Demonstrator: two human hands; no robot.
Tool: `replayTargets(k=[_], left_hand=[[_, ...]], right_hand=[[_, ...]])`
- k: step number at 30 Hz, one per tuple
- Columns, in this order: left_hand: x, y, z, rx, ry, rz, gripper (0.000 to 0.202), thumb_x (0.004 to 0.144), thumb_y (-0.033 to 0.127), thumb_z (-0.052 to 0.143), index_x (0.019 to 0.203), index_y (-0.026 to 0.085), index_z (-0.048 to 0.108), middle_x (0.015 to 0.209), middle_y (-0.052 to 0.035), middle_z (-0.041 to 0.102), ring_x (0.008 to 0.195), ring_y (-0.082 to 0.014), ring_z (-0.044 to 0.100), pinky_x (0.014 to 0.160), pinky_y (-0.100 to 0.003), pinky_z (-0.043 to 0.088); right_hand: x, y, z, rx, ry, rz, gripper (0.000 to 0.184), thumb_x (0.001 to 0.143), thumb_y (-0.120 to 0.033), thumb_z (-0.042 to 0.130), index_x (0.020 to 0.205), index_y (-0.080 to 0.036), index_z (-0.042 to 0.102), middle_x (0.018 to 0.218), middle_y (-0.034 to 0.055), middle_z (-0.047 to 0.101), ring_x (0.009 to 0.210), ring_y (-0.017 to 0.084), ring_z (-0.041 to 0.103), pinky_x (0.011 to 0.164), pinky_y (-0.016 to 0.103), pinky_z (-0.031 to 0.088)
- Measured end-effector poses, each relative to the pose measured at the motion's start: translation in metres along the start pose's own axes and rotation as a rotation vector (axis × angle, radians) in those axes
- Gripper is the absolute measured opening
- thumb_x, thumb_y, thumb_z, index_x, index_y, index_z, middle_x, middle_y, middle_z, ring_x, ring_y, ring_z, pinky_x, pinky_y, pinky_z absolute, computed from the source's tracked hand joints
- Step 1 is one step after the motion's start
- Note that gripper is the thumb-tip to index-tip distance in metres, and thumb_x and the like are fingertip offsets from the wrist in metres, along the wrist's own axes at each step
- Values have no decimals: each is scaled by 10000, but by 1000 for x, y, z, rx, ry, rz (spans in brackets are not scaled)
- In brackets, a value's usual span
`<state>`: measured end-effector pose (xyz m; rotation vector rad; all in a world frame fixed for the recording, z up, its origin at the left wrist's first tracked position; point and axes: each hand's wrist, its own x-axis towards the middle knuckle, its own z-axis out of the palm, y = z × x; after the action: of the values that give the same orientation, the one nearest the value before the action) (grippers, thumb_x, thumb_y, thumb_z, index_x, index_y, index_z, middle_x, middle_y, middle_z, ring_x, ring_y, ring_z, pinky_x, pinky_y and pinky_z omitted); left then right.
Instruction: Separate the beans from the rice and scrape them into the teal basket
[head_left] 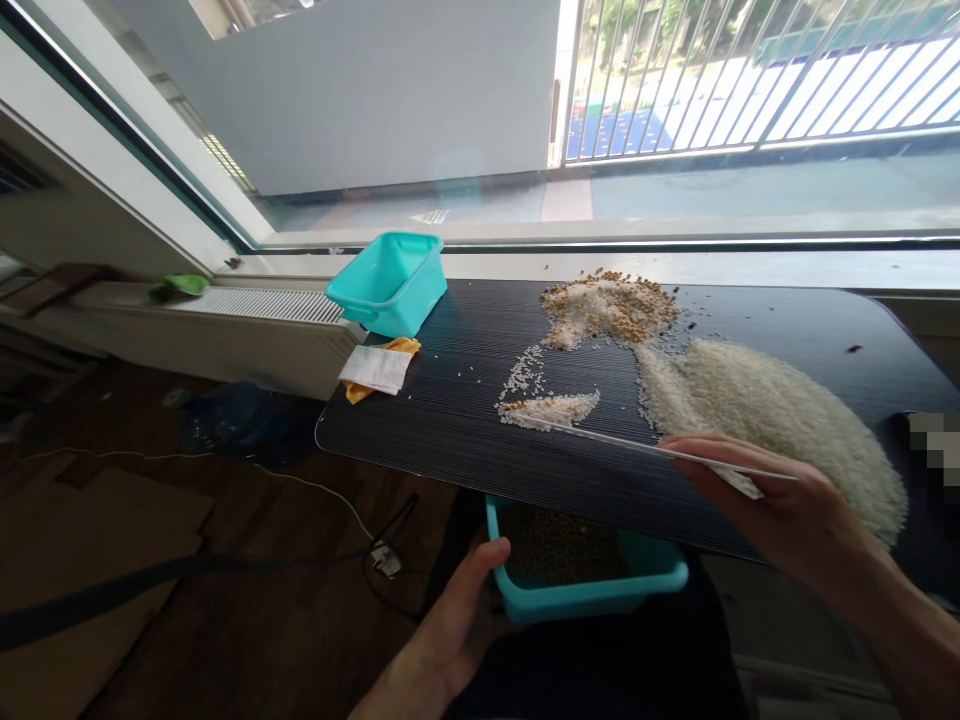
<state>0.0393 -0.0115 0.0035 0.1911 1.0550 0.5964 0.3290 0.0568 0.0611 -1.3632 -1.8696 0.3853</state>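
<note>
My right hand (787, 500) pinches a thin clear plastic strip (615, 438), like a ruler, held low over the dark tabletop (450, 440). Its far end meets a small heap of white grains (566, 408) mixed with some tan ones. Below the table's front edge, my left hand (457, 625) grips the left side of a teal tub (592, 600), thumb over the rim. Dark and brownish grains or beans (562, 545) lie in that tub. Close to my right hand spreads a large pile of white rice (787, 420). Farther back sits a heap of tan beans (637, 305) mixed with rice.
Another teal tub (390, 280) stands at the table's back left corner. In front of it lies a folded white tissue (376, 368) on an orange cloth (405, 346). A window (412, 120) and a radiator (262, 305) border the table. Cables (315, 490) run across the floor.
</note>
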Motion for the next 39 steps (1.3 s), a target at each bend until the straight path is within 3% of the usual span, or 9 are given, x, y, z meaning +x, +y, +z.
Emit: replayTargets(k=[4, 8, 18, 24, 29, 31, 35, 39], left_hand=[[-1, -1, 0, -19, 9, 7, 599, 768, 515, 620, 1272, 199, 549, 1357, -101, 569, 1224, -322, 504, 920, -399, 431], [-1, 0, -1, -24, 4, 9, 610, 765, 510, 625, 1278, 190, 542, 1361, -112, 566, 1241, -335, 494, 926, -404, 430], [-4, 3, -1, -2, 20, 37, 675, 777, 498, 610, 1374, 230, 443, 1352, -99, 574, 1227, -321, 515, 928, -410, 427], [-4, 3, -5, -2, 12, 45, 674, 771, 504, 621, 1372, 246, 460, 1333, -92, 591, 1222, -313, 525, 944, -412, 417], [-4, 6, -12, 11, -17, 35, 706, 733, 537, 654, 1356, 253, 481, 1344, -86, 585, 1237, -311, 516, 949, -404, 416], [-4, 7, -14, 18, -8, 40, 686, 730, 539, 657, 1330, 243, 507, 1343, -86, 585, 1235, -311, 515, 940, -398, 422], [-6, 8, -15, 3, 31, 71, 611, 751, 514, 639, 1284, 233, 539, 1335, -75, 591, 1241, -302, 503, 939, -395, 429], [-7, 7, -16, -23, 63, 57, 629, 745, 519, 637, 1278, 203, 531, 1303, -95, 608, 1233, -308, 504, 939, -395, 430]], right_hand=[[5, 0, 3, -16, 29, -7, 144, 837, -302, 610, 881, -276, 744, 892, -13, 772, 780, 167, 728, 749, 258, 584], [8, -2, 5, 5, -39, -1, 152, 849, -315, 602, 899, -282, 741, 906, -15, 770, 793, 163, 726, 721, 242, 579], [7, -6, 10, 55, -68, 10, 140, 848, -316, 618, 905, -286, 742, 905, -16, 764, 795, 143, 715, 750, 221, 559], [3, -17, 17, 126, -211, 44, 168, 872, -334, 590, 930, -290, 741, 944, -1, 760, 830, 144, 710, 726, 212, 559], [-1, -28, 10, 194, -350, 35, 189, 883, -349, 565, 914, -309, 747, 914, -6, 762, 778, 141, 715, 652, 193, 565], [1, -29, 7, 170, -316, 16, 186, 876, -352, 570, 918, -322, 749, 905, -14, 765, 770, 146, 717, 650, 200, 567], [18, -27, 13, 54, -75, 38, 185, 828, -374, 597, 867, -294, 759, 874, -7, 770, 761, 188, 718, 711, 279, 577], [43, -23, 24, -27, -33, 212, 273, 783, -438, 564, 816, -255, 763, 727, 2, 750, 668, 219, 691, 626, 324, 556]])
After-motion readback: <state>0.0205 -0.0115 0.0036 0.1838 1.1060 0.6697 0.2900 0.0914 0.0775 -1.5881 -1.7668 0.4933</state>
